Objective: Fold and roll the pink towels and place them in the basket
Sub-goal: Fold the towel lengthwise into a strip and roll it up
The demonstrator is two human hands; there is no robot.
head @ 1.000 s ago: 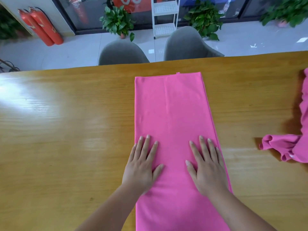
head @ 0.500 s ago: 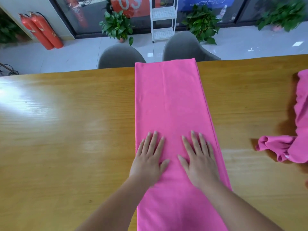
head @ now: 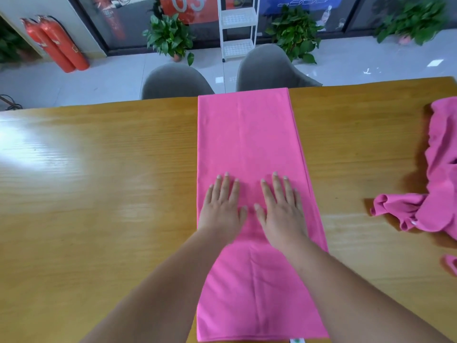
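The left hand (head: 222, 210) and right hand (head: 283, 215) press flat, fingers straight, gripping nothing, on the towel (head: 247, 134) (a red sign (head: 188, 4) behind reads "03").

We record the following as unseen or unclear.

- Folded towel (head: 247, 139): the stretch beneath our left hand (head: 221, 209), our right hand (head: 283, 211) and both forearms is covered. Its far end meets the far edge of the worktop (head: 99, 194), and we cannot tell whether it hangs over.
- Label (head: 297, 340): cut by the lower edge and too small to read.
- Crumpled towel (head: 437, 194): cut off by the right edge.
- Pink scrap (head: 451, 264): mostly out of frame. We cannot tell whether it belongs to that towel.
- Left chair (head: 175, 81) and right chair (head: 269, 70): only the backs show, with the seats and legs behind the worktop.
- White rack (head: 237, 33) and red sign (head: 188, 8): cut by the top edge.
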